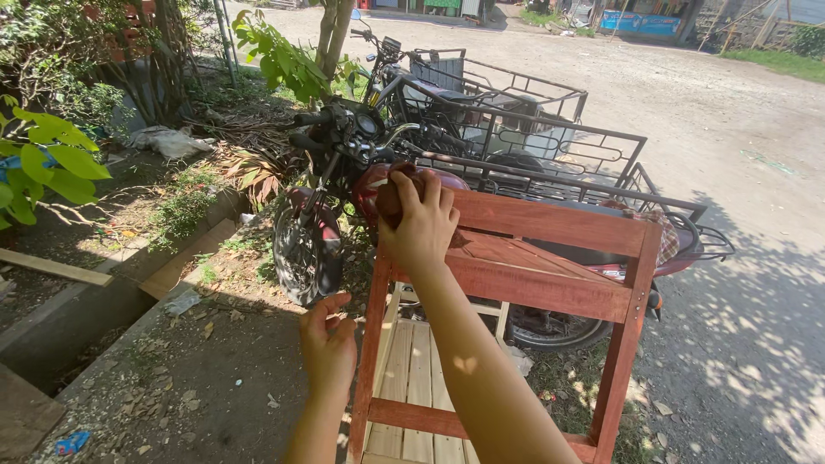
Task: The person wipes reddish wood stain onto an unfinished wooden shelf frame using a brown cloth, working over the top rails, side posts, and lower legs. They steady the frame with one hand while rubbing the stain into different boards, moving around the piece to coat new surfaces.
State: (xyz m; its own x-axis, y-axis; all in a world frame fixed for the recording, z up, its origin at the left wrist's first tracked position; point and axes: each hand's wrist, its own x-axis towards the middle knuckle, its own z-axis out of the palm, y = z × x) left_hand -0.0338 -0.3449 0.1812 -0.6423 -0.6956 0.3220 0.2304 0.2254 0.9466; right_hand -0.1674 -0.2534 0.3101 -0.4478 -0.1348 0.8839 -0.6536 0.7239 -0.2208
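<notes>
A person stands outdoors over a red-stained wooden stand (550, 258), wiping or rubbing its top corner in bright sun. The right hand (421, 225) is clamped down over the corner post at about 11 o'clock of the frame, fingers curled shut around a dark reddish pad or cloth (391, 196) that it presses against the wood; what exactly the wad is cannot be made out. The right forearm runs in from 6 o'clock, rising steeply to a bent wrist, palm down. The left hand (328, 337) hangs lower, at about 8 o'clock of the stand, just beside the front left leg, its fingers loosely drawn in with the thumb raised; it appears to hold nothing, though the palm is hidden. The work looks to be mid-course: the upper rails and legs are already red, while the lower slats (417, 378) remain pale bare wood. Judging by this, the next stroke would call for steady pressure along the rail without smearing the pale boards. A red motorcycle (344, 198) with a metal sidecar cage (559, 146) is parked close behind, at 12 o'clock.
</notes>
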